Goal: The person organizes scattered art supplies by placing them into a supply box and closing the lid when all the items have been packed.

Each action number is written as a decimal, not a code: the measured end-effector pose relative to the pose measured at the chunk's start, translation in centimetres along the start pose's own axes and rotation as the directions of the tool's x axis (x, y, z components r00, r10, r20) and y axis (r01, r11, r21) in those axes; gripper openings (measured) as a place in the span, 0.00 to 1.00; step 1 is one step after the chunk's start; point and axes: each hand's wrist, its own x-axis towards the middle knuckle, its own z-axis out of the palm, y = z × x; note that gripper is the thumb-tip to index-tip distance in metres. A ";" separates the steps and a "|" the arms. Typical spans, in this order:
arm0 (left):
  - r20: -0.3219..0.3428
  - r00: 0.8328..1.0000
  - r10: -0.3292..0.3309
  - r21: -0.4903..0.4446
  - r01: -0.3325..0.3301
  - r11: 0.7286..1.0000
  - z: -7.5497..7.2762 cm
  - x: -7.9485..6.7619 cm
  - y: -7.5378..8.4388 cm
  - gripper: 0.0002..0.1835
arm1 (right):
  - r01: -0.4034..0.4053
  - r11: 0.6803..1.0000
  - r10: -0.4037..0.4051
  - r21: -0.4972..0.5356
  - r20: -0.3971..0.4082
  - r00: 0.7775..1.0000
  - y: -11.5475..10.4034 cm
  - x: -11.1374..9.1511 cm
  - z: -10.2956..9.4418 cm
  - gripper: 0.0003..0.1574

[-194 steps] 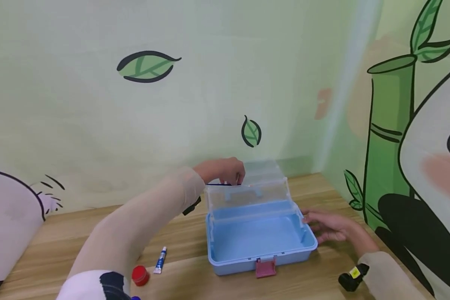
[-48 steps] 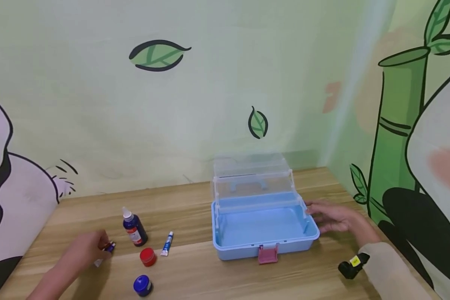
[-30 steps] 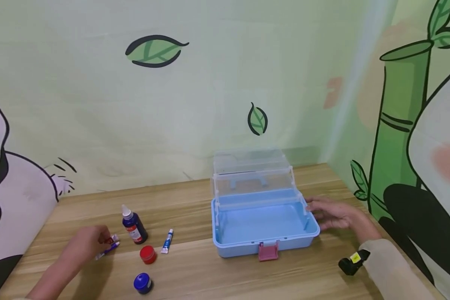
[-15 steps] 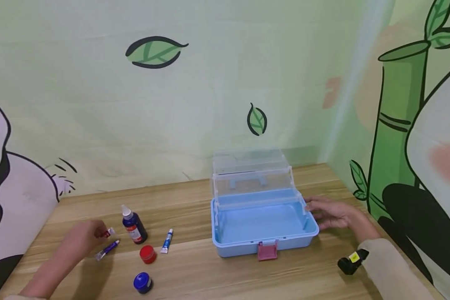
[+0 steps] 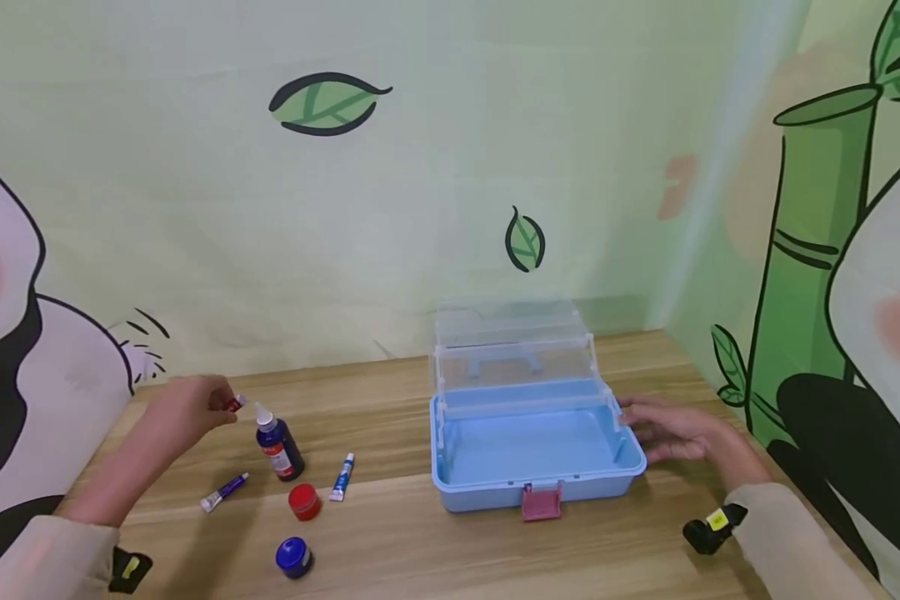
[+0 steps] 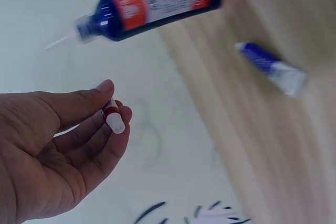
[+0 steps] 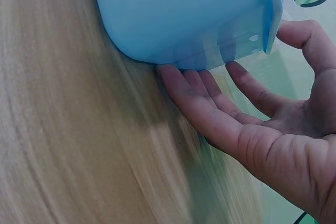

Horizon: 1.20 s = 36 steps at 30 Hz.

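Observation:
My left hand (image 5: 183,417) is raised behind the table's left part, pinching a small red paint tube (image 6: 111,111) between thumb and fingertips. Its white end points out of the grip; the palm side hides the rest. Just right of that hand stands a dark blue bottle (image 5: 279,448) with a white nozzle. A purple paint tube (image 5: 224,492) lies on the table in front of it. My right hand (image 5: 671,429) touches the right side of a light blue box (image 5: 532,497), fingers spread and fingertips against its wall (image 7: 173,19). The box's clear lid (image 5: 506,325) stands raised.
Between bottle and box lies a blue paint tube (image 5: 342,477). A red jar (image 5: 304,502) and a blue jar (image 5: 294,557) stand nearer the front. A pink latch (image 5: 542,503) hangs on the box front. The printed wall (image 5: 390,233) borders the wooden table (image 5: 390,550).
My left hand came from the box lid to the tubes at left, took the red tube and lifted it up and back. The purple tube lies released on the table. My right hand stays.

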 end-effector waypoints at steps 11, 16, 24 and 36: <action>0.007 1.000 0.022 -0.026 -0.022 0.999 -2.9 4.0 3.5 0.09 | -0.008 1.000 0.009 0.012 -0.014 1.000 0.0 -0.1 0.0 0.47; -0.008 0.998 0.055 -0.019 -0.055 0.998 -2.6 5.0 5.5 0.08 | -0.004 1.000 0.004 0.001 -0.005 1.000 0.0 0.1 0.2 0.46; 0.028 0.991 0.133 -0.023 -0.132 0.991 -1.6 6.8 8.8 0.06 | 0.000 1.000 0.000 -0.002 -0.006 1.000 0.0 0.0 0.1 0.46; 0.083 0.979 0.188 0.053 -0.193 0.980 -1.1 8.9 13.3 0.06 | -0.009 1.000 0.009 -0.001 0.008 1.000 0.0 0.0 0.0 0.48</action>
